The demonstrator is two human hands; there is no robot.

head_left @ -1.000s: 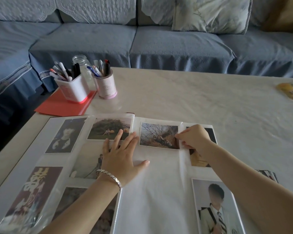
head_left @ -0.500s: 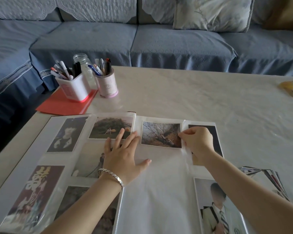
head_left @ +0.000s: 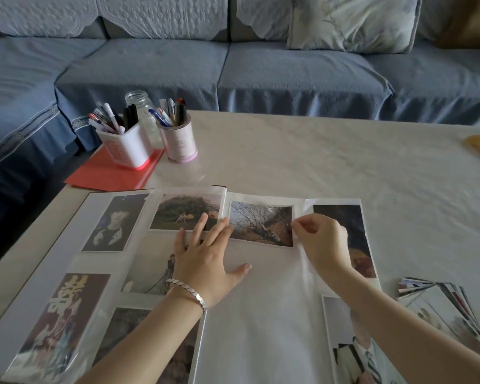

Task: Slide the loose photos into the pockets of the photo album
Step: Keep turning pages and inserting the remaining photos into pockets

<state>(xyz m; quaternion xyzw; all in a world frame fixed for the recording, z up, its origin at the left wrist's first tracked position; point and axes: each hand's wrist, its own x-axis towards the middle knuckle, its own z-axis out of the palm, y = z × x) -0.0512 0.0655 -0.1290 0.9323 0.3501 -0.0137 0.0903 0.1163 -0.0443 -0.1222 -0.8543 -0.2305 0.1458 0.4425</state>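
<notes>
So, left hand (head_left: 205, 261) flat on the photo album (head_left: 261, 314), fingers spread — right hand (head_left: 324, 242) pinching the tree photo (head_left: 258, 223) at its right edge.

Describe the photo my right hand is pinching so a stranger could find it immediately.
On the pale table lies an open photo album. Top left on its right page sits the tree photo, between the flat left hand and the right hand pinching its edge. It alone on that page is landscape, showing bare branches; its neighbours stand upright.
</notes>
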